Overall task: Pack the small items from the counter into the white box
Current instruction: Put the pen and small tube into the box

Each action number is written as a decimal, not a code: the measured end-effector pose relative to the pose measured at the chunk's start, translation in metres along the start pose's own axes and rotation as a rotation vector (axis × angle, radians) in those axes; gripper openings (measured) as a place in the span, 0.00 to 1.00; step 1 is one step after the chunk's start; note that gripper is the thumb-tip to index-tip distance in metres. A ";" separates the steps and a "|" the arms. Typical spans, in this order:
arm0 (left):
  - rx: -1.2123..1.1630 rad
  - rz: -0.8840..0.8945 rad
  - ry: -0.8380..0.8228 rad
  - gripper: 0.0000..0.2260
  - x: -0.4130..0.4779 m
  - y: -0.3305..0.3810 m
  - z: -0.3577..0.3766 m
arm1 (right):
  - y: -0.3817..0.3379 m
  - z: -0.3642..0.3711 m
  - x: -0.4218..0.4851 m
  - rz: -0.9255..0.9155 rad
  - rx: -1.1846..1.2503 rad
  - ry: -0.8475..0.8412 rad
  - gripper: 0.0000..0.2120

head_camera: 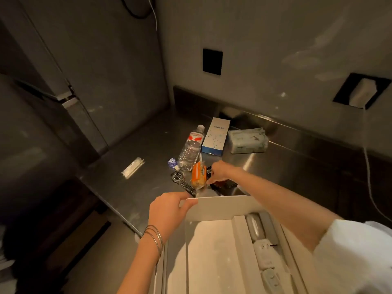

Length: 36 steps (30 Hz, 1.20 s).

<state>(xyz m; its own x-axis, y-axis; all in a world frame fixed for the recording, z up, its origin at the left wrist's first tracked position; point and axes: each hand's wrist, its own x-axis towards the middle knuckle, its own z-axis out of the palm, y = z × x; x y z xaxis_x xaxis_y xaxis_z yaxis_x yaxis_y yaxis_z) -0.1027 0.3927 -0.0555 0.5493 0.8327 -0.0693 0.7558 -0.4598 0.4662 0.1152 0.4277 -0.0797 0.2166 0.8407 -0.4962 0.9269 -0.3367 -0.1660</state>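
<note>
White box point(214, 206) gripped at its far rim by left hand point(167, 206); right hand point(219, 171) pinches orange packet point(199, 174) near counter point(131, 145) edge.

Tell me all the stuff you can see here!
white box: one, white, nearest, at the counter edge
wristwatch: one, silver with dark dial, left of the orange packet
orange packet: one, orange, by the right hand
water bottle: one, clear, lying mid-counter
Anker box: one, white and blue, behind the bottle
tissue pack: one, pale green, right of the Anker box
sachet: one, pale, far left
left hand: gripping the white box's corner
right hand: reaching among dark items
</note>
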 end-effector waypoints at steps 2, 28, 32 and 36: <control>-0.003 -0.005 0.002 0.14 0.000 0.000 0.000 | 0.001 0.015 0.014 0.021 0.005 -0.013 0.23; -0.333 -0.054 0.082 0.03 -0.006 0.000 -0.004 | -0.012 -0.036 -0.173 -0.745 0.705 0.074 0.05; -0.336 -0.058 0.072 0.03 -0.007 -0.001 -0.004 | -0.024 0.026 -0.148 -0.575 0.089 -0.229 0.12; -0.327 -0.062 0.059 0.04 -0.007 0.001 -0.006 | -0.028 0.056 -0.122 -0.419 -0.113 -0.137 0.14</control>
<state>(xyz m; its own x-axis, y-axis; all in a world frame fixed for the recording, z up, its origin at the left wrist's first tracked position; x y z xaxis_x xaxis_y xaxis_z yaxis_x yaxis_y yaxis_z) -0.1084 0.3887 -0.0490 0.4769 0.8769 -0.0595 0.6274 -0.2923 0.7218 0.0453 0.3111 -0.0625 -0.2198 0.8280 -0.5158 0.9552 0.0754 -0.2861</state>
